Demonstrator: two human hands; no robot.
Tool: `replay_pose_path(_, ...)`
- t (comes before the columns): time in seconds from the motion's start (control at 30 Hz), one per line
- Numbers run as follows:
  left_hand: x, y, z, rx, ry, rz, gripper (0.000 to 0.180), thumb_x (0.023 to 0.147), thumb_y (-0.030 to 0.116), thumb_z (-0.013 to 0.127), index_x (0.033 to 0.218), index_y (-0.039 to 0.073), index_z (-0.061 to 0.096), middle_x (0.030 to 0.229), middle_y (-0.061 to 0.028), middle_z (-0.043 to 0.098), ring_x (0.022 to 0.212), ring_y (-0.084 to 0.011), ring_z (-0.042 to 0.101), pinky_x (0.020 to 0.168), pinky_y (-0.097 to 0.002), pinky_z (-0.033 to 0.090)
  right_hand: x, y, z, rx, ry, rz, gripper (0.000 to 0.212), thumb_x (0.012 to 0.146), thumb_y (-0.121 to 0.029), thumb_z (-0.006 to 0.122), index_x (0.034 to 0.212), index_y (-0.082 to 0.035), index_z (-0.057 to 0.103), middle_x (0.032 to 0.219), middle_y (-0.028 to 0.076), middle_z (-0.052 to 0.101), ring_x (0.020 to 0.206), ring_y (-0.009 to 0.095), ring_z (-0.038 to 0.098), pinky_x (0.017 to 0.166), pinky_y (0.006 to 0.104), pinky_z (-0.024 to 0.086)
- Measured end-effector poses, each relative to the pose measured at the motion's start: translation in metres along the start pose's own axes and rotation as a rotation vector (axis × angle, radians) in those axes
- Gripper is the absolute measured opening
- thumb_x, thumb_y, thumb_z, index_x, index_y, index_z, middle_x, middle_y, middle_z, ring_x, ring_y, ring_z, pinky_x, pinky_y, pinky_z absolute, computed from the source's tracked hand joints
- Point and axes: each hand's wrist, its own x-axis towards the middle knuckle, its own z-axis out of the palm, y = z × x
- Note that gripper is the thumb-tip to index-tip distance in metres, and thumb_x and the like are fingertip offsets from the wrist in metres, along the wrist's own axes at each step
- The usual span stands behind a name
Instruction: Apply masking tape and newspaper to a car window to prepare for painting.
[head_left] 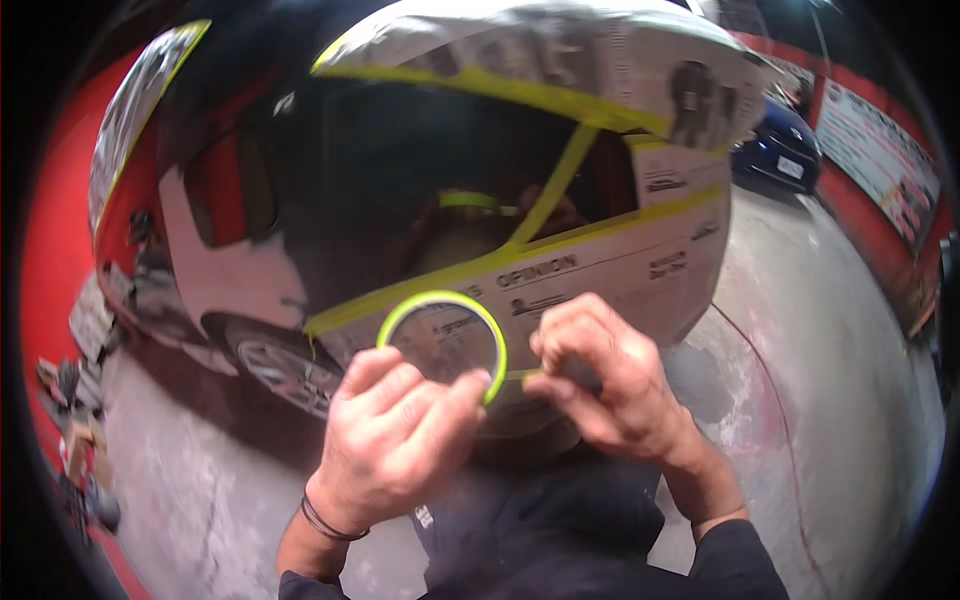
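Note:
A thin roll of bright yellow-green masking tape [502, 341] is gripped at its lower rim by my left hand [395, 430], fingers curled round it. Close on its right, my right hand [615, 385] pinches the loose end of the tape between thumb and finger. A short strip runs between roll and fingertips. Behind both hands stands a dark car [390, 160]. Newspaper [610, 262] covers its lower side, edged with yellow tape [400, 287] below the dark side window. More paper hangs over its upper edge.
A wheel [275, 360] shows under the car at left. A thin hose or cable [770, 400] trails across the concrete floor [850, 400] at right. A blue car [780, 145] stands farther back, near a wall sign [880, 150]. Assorted items and a box [85, 450] lie along the left wall.

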Motion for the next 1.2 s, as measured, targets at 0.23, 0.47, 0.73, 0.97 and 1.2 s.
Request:
replay_pose_path(0.23, 0.100, -0.036, 0.020, -0.044, 0.520, -0.095, 0.016, 0.102, 0.004, 0.073, 0.116, -0.001, 0.080, 0.085, -0.0069, 0.072, 0.071, -0.0159, 0.061, 0.078, -0.0354, 0.052, 0.024, -0.012, -0.019, -0.055, 0.373, -0.190, 0.017, 0.099, 0.009, 0.085, 0.107, -0.001, 0.073, 0.098, 0.011, 0.077, 0.090, 0.025, 0.078, 0.084, 0.0369, 0.063)
replay_pose_path(0.47, 0.146, -0.050, 0.053, 0.189, 0.476, 0.063, 0.024, 0.113, 0.029, 0.076, 0.129, 0.012, 0.079, 0.107, -0.0110, 0.073, 0.094, -0.0271, 0.069, 0.094, -0.0425, 0.048, 0.044, 0.031, -0.059, -0.116, 0.627, 0.216, 0.023, 0.105, -0.017, 0.090, 0.096, -0.005, 0.072, 0.082, 0.006, 0.076, 0.077, 0.013, 0.073, 0.069, 0.0347, 0.059)
replay_pose_path(0.73, 0.203, -0.063, 0.073, 0.375, 0.469, 0.260, 0.022, 0.109, 0.033, 0.079, 0.123, 0.016, 0.081, 0.118, -0.0075, 0.070, 0.118, -0.0297, 0.065, 0.109, -0.0482, 0.040, 0.077, 0.077, -0.101, -0.093, 0.594, 0.198, 0.026, 0.109, -0.029, 0.090, 0.106, -0.007, 0.077, 0.094, -0.004, 0.079, 0.085, 0.002, 0.068, 0.079, 0.0219, 0.057)
replay_pose_path(0.97, 0.211, -0.069, 0.093, 0.370, 0.412, 0.275, 0.018, 0.104, 0.029, 0.086, 0.115, 0.016, 0.083, 0.122, -0.0066, 0.070, 0.123, -0.0308, 0.063, 0.111, -0.0513, 0.037, 0.086, 0.089, -0.097, -0.169, 0.576, 0.243, 0.028, 0.106, -0.033, 0.092, 0.103, -0.007, 0.080, 0.086, -0.004, 0.078, 0.080, 0.004, 0.068, 0.076, 0.0232, 0.056)
replay_pose_path(1.2, 0.214, -0.071, 0.101, 0.417, 0.419, 0.239, 0.014, 0.099, 0.026, 0.088, 0.110, 0.017, 0.085, 0.118, -0.0072, 0.068, 0.121, -0.0325, 0.063, 0.111, -0.0525, 0.037, 0.086, 0.092, -0.088, -0.388, 0.650, 0.221, 0.026, 0.102, -0.031, 0.094, 0.103, -0.008, 0.083, 0.086, -0.001, 0.083, 0.079, 0.006, 0.075, 0.073, 0.0264, 0.060)
